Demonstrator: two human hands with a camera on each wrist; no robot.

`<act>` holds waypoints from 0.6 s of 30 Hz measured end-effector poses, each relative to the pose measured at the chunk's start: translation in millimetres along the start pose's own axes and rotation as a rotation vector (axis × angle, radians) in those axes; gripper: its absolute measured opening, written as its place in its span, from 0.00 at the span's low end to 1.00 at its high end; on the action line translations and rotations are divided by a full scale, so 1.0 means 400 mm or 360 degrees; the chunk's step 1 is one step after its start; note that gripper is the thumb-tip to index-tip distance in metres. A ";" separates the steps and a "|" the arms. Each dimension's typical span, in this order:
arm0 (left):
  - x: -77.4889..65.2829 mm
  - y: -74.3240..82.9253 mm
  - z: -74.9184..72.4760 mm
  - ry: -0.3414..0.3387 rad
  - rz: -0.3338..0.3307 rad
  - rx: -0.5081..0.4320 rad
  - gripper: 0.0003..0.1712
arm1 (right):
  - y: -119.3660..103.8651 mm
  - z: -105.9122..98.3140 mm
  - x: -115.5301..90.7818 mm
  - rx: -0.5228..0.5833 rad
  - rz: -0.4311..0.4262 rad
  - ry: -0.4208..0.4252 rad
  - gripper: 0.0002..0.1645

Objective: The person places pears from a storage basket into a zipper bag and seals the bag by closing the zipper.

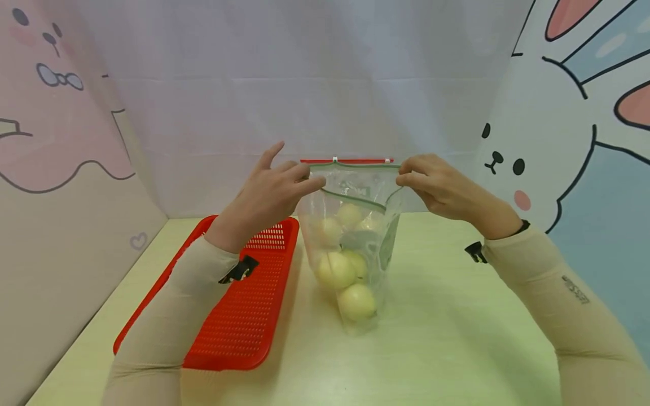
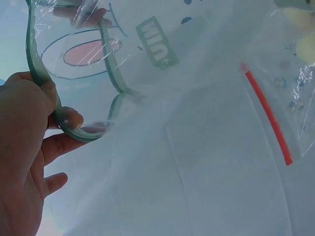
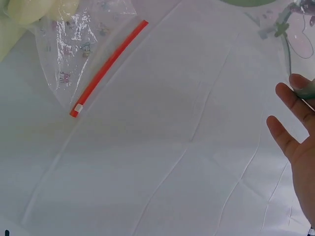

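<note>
Both hands hold up a clear zip bag (image 1: 363,239) with a green-edged mouth, which gapes between them. Thumb and fingers of my left hand (image 1: 271,189) pinch its left rim, the index finger raised. At the right rim my right hand (image 1: 439,186) pinches the edge; other fingers stand off it in the right wrist view. Round yellow-green fruit (image 1: 357,301) show in the lower part of the bag. Just behind lies a second clear bag with a red zip strip (image 1: 350,160); paler round fruit (image 1: 349,214) appear there through the plastic, partly hidden.
A red perforated plastic basket (image 1: 244,316) stands to the left, partly under the left forearm. The pale table (image 1: 447,349) runs up to a white cloth backdrop (image 1: 325,73). Cartoon-printed panels (image 1: 538,163) flank both sides.
</note>
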State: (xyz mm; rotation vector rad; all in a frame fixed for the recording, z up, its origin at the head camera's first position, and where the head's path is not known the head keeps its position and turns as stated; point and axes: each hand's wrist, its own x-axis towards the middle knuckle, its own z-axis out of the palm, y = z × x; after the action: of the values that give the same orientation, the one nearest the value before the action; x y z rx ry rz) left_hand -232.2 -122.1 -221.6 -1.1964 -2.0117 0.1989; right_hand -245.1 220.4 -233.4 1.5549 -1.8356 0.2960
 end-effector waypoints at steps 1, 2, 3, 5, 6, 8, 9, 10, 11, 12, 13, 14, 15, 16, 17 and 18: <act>0.001 0.000 0.002 0.0021 -0.0003 -0.0010 0.17 | 0.003 0.002 0.001 -0.0001 0.0007 -0.0002 0.16; 0.001 0.000 0.006 0.0047 -0.0009 -0.0028 0.16 | 0.005 0.005 0.001 0.0000 0.0018 -0.0005 0.17; 0.000 0.001 0.011 0.0077 -0.0016 -0.0059 0.14 | 0.006 0.007 0.002 0.0007 0.0028 -0.0004 0.17; 0.001 0.005 0.022 0.0138 -0.0022 -0.0116 0.09 | 0.009 0.013 0.000 0.0024 0.0040 0.0008 0.18; 0.001 0.008 0.029 0.0162 -0.0025 -0.0151 0.07 | 0.009 0.016 -0.002 0.0031 0.0043 0.0016 0.18; 0.000 0.014 0.041 0.0194 -0.0027 -0.0194 0.06 | 0.010 0.024 -0.006 0.0040 0.0045 0.0025 0.18; -0.001 0.017 0.046 0.0200 -0.0025 -0.0205 0.07 | 0.009 0.028 -0.009 0.0042 0.0048 0.0025 0.18; -0.002 0.020 0.051 0.0200 -0.0022 -0.0206 0.07 | 0.009 0.032 -0.012 0.0039 0.0050 0.0025 0.18; -0.004 0.022 0.055 0.0197 -0.0022 -0.0209 0.08 | 0.008 0.036 -0.015 0.0034 0.0057 0.0023 0.18; -0.005 0.024 0.059 0.0193 -0.0024 -0.0211 0.08 | 0.007 0.039 -0.019 0.0031 0.0065 0.0019 0.18; -0.007 0.025 0.063 0.0186 -0.0025 -0.0207 0.09 | 0.006 0.041 -0.022 0.0031 0.0074 0.0013 0.18; -0.009 0.026 0.065 0.0179 -0.0028 -0.0205 0.09 | 0.005 0.043 -0.025 0.0030 0.0085 0.0007 0.19; -0.011 0.027 0.068 0.0173 -0.0032 -0.0202 0.10 | 0.004 0.045 -0.027 0.0026 0.0094 0.0000 0.19; -0.013 0.028 0.070 0.0171 -0.0035 -0.0203 0.10 | 0.003 0.046 -0.029 0.0023 0.0101 -0.0005 0.19; -0.014 0.028 0.072 0.0171 -0.0037 -0.0202 0.10 | 0.002 0.047 -0.030 0.0021 0.0107 -0.0009 0.20; -0.016 0.029 0.074 0.0176 -0.0037 -0.0199 0.10 | 0.001 0.048 -0.031 0.0018 0.0110 -0.0012 0.20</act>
State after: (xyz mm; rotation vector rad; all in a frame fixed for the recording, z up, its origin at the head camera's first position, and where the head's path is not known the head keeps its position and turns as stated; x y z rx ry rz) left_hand -242.9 -113.8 -251.1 -1.2330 -1.9641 -0.0047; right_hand -251.9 218.5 -255.2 1.5042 -1.8996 0.3336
